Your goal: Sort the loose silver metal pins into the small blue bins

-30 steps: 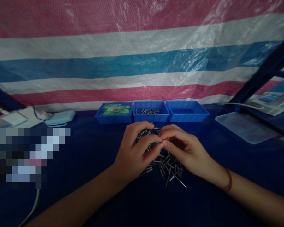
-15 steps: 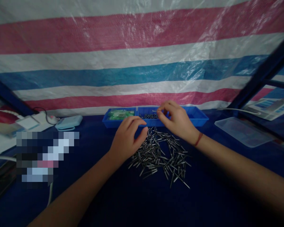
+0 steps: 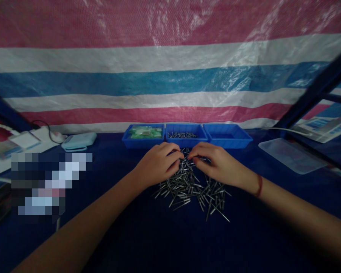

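A loose pile of thin metal rivets (image 3: 184,185) lies on the dark blue table, pointing every which way. My left hand (image 3: 160,163) is at the pile's upper left, fingers curled and thumb drawn in; whatever is at the fingertips is too small to make out. Facing it from the right, my right hand (image 3: 220,163) has its index finger and thumb slightly apart over the pile, with no rivet visible between them. Just behind the hands, the middle blue bin (image 3: 186,142) contains several rivets.
A left blue bin (image 3: 143,143) holds green-and-clear plastic packets, and a right blue bin (image 3: 229,142) adjoins the row. A clear plastic lid (image 3: 292,155) lies at right. A light blue case (image 3: 78,141) and a white power strip (image 3: 44,138) are at left. Striped sheeting (image 3: 170,83) hangs behind.
My right hand has come down from above the middle bin to the pile; the rivet between its fingers is no longer visible there. My left hand's fingers have closed in. The view has tilted down slightly.
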`<state>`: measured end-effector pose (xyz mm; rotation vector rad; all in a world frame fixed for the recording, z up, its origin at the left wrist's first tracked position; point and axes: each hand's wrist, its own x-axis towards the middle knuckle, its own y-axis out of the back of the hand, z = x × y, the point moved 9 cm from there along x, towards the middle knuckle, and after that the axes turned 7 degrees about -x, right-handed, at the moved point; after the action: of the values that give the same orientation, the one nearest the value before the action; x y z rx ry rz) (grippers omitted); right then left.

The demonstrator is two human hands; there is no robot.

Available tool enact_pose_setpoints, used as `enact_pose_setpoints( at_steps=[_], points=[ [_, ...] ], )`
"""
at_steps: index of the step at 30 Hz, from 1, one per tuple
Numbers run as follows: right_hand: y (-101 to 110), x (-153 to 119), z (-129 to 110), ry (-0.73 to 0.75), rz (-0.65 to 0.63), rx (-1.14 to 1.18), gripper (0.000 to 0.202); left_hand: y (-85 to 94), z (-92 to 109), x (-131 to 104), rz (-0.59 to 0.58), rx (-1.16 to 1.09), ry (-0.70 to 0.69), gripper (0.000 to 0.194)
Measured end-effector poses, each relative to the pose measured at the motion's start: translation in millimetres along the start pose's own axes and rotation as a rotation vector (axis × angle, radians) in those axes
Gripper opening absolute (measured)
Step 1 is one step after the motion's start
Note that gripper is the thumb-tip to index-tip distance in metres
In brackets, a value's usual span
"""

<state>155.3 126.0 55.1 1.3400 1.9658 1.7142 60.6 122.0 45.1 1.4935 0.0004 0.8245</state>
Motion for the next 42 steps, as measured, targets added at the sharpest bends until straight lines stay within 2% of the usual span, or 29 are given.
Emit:
enact_pose_setpoints(
  at_steps=[3, 7, 12, 15, 19, 23, 27, 30, 37, 42],
  points=[
    [-14.4, -19.1, -2.3, 0.035, -0.077, -0.029, 0.023, -9.0, 4.0, 0.2, -0.028, -0.054, 0.011, 0.018],
    [-26.7, -24.5, -1.4, 0.058, -0.117, -0.071, 0.017, -11.5, 4.0, -3.4, -0.066, -0.113, 0.03, 0.016],
    [-21.5, -28.8, 1.2, 0.018, -0.089, -0.088, 0.013, -16.6, 0.9, -7.9, -0.135, -0.141, 0.06, 0.018],
    [-16.0, -32.5, -4.6, 0.033, -0.06, -0.077, 0.02, -19.3, -1.3, -9.1, -0.149, -0.134, 0.063, 0.018],
    [-20.1, -33.5, -20.5, 0.112, -0.099, -0.113, 0.028, -18.3, -2.7, -9.1, -0.153, -0.15, 0.052, 0.018],
    [-26.4, -33.2, -21.8, 0.087, -0.153, -0.174, 0.026, -13.1, -1.1, -8.4, -0.149, -0.186, 0.112, 0.016],
    [-25.5, -34.3, -20.0, 0.071, -0.139, -0.177, 0.027, -6.1, 4.6, -13.5, -0.113, -0.239, 0.206, 0.02],
    [-27.6, -35.5, -22.2, 0.106, -0.142, -0.181, 0.029, -5.5, 5.2, -22.6, -0.105, -0.204, 0.242, 0.015],
    [-26.2, -34.2, -21.9, 0.081, -0.099, -0.18, 0.023, -6.5, 1.1, -34.5, -0.147, -0.154, 0.206, 0.02],
    [-29.1, -32.1, -29.8, 0.117, -0.095, -0.185, 0.026, -1.3, 4.8, -33.8, -0.131, -0.176, 0.232, 0.011]
  ],
)
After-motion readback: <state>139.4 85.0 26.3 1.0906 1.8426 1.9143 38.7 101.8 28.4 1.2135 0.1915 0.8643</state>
